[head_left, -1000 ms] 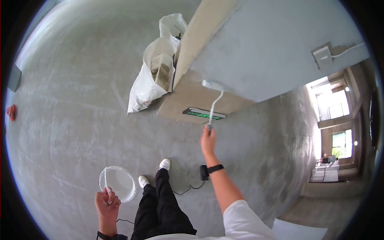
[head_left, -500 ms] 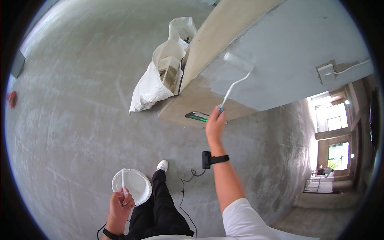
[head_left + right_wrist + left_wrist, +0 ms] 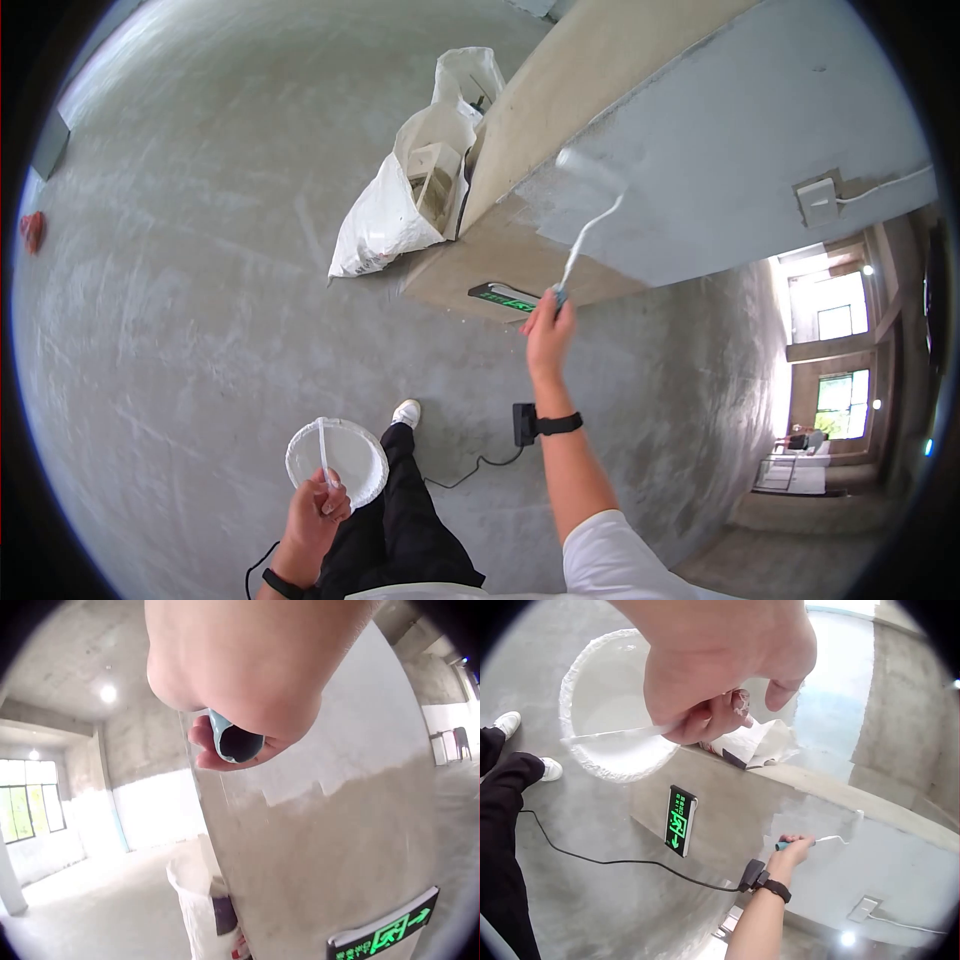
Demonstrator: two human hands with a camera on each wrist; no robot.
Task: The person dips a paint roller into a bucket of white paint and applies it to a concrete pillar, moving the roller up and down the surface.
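My right hand [image 3: 549, 325] grips the blue handle [image 3: 234, 741] of a paint roller [image 3: 592, 170], arm stretched out toward the wall. The roller head lies against the wall [image 3: 720, 130] at the edge between the grey painted area and the bare tan strip [image 3: 570, 70]. My left hand [image 3: 318, 505] holds the white handle of a white paint bucket [image 3: 337, 458], which hangs beside my leg. In the left wrist view the left hand [image 3: 720, 671] pinches the thin handle over the bucket [image 3: 607, 712], and the right hand [image 3: 793, 849] shows with the roller at the wall.
A white sack [image 3: 400, 200] with boxes in it leans against the wall base. A green lit exit sign [image 3: 503, 298] is set low on the wall. A socket box [image 3: 818, 200] with a cable sits on the painted part. A red object [image 3: 32, 230] lies far left on the concrete floor.
The roller went from low on the bare strip up the wall to the paint edge. My left hand with the bucket shifted right, closer to my leg.
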